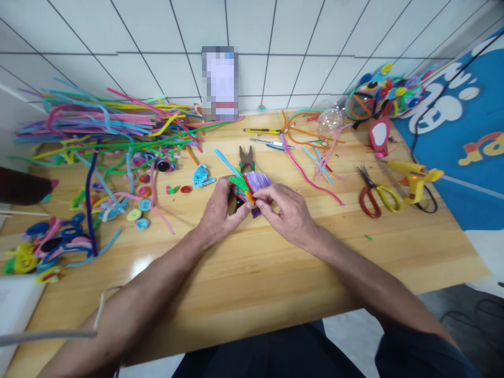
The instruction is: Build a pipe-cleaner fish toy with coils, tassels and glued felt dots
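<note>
Between both hands, over the middle of the table, is a pipe-cleaner figure [258,181] with purple, green, red and orange parts. My left hand [221,212] is closed around its left side, hiding part of it. With thumb and forefinger, my right hand [286,212] pinches a small orange piece [250,197] at the figure's front. A light blue pipe cleaner [227,161] sticks up at the upper left of the figure. Just behind lie pliers [247,156] with dark jaws and green handles. A coiled light blue piece [202,177] rests left of my left hand.
A big heap of pipe cleaners [106,123] fills the back left. Coiled shapes [51,244] lie at the left. Scissors [378,195] and a yellow glue gun [415,178] are at the right. A yellow cutter knife [262,130] and a clear ball [331,122] lie farther back.
</note>
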Motion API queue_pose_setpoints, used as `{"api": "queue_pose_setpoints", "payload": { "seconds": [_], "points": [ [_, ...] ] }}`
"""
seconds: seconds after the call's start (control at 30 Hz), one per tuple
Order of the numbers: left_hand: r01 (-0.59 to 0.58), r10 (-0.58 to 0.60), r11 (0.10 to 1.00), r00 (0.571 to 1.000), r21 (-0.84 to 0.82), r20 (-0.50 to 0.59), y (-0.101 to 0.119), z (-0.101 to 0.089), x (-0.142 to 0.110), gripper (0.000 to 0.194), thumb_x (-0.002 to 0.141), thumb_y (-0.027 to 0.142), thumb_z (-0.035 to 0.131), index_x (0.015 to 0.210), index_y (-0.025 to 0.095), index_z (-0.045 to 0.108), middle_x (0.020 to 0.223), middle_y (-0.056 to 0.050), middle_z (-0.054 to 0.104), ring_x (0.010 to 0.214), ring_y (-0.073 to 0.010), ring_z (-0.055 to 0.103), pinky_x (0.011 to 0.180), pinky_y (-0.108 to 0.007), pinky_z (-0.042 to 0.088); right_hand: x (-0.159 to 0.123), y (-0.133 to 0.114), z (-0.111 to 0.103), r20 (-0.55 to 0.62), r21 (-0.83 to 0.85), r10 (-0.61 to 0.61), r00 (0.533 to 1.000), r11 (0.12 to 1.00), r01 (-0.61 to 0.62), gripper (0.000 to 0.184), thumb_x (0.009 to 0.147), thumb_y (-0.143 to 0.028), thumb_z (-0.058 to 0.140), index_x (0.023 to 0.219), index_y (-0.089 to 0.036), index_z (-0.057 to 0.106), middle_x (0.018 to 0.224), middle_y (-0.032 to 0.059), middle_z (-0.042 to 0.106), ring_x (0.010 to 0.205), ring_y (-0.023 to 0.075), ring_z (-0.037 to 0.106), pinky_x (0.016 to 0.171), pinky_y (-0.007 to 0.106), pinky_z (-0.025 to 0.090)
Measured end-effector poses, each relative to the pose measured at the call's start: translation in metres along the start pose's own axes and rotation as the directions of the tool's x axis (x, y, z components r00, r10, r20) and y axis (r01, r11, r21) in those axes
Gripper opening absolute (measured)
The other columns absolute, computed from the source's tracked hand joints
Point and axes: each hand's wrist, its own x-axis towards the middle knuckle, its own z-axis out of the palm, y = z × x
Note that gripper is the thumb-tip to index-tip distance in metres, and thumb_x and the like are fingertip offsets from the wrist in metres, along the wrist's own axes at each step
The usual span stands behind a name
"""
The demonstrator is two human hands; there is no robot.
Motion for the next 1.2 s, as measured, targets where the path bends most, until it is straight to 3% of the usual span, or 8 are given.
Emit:
{"api": "queue_pose_setpoints", "payload": {
  "seconds": [1.2],
  "points": [
    [0.0,0.0,0.999,1.0,0.043,-0.004,0.0,-0.0001,0.0004,0.038,0.098,0.05,0.065,0.123,0.023,0.053,0.11,-0.009,0.059,0.1,-0.0239,0.059,0.09,-0.043,0.052,0.0013,-0.0018,0.0011,-0.011,0.031,-0.005,1.0,1.0,0.005,0.014,0.099,-0.012,0.057,0.098,-0.023,0.066,0.093,0.0041,0.073,0.09,0.0189,0.069,0.081,0.034,0.055]
  ]
}}
